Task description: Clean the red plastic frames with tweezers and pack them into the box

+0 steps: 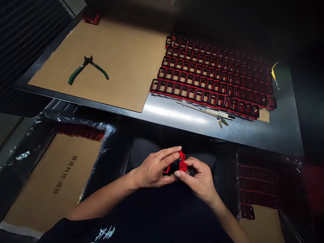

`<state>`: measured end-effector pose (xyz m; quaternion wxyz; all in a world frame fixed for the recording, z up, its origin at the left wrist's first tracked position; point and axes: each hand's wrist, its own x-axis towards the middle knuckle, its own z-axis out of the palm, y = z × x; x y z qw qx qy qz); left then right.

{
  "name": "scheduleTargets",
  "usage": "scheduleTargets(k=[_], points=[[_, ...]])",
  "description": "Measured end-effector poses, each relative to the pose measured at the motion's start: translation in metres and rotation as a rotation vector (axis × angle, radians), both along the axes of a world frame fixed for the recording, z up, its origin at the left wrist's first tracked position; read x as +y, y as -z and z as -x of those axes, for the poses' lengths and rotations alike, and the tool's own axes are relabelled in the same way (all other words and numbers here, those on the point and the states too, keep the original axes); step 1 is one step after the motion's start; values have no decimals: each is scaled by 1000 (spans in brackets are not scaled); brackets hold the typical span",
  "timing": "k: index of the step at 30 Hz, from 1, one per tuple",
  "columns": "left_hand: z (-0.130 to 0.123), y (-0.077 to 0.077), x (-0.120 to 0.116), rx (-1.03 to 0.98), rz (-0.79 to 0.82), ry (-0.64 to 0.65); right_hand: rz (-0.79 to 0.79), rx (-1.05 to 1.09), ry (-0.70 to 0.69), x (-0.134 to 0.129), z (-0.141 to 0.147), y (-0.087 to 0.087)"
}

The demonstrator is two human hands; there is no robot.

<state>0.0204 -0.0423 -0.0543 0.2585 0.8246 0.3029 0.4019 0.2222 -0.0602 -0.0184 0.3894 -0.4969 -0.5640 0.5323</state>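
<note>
Close to my body, below the table's front edge, both hands grip one small red and black plastic part. My left hand wraps its left side, with the fingers laid over the top and the thumb beneath. On the right side, my right hand pinches a red corner between thumb and fingers. My fingers cover much of the part, so its full shape is hidden. Rows of similar red and black frames stand on the table beyond my hands.
Green-handled cutting pliers lie spread on a cardboard sheet. Keys and a thin stick sit on the metal table. A yellow tool lies far right. Plastic-lined boxes with cardboard and red parts flank me.
</note>
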Motion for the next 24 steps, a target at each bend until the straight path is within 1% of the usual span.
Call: scheduleTargets(k=[2,4,7,9,12,15,18,22,24], points=[[-2,2,1,10,-52,-36,211,96,-15,1,3,-2],[-4,2,2,-22,-31,-55,375,203,-31,4,6,-5],[-5,1,1,-74,61,-44,509,352,-52,9,9,-6],[-7,0,-1,-107,116,-42,552,454,-60,11,10,-4],[-8,-2,-3,-159,168,-29,598,578,-69,10,7,3],[-8,-4,-3,-185,183,-15,632,644,-19,6,0,13],[-7,-5,-2,-197,208,2,648,626,51,1,-7,20],[-9,-4,-1,-221,278,66,632,546,-34,-5,-5,24],[-10,-4,-2,-229,310,86,615,493,-45,-7,-1,25]])
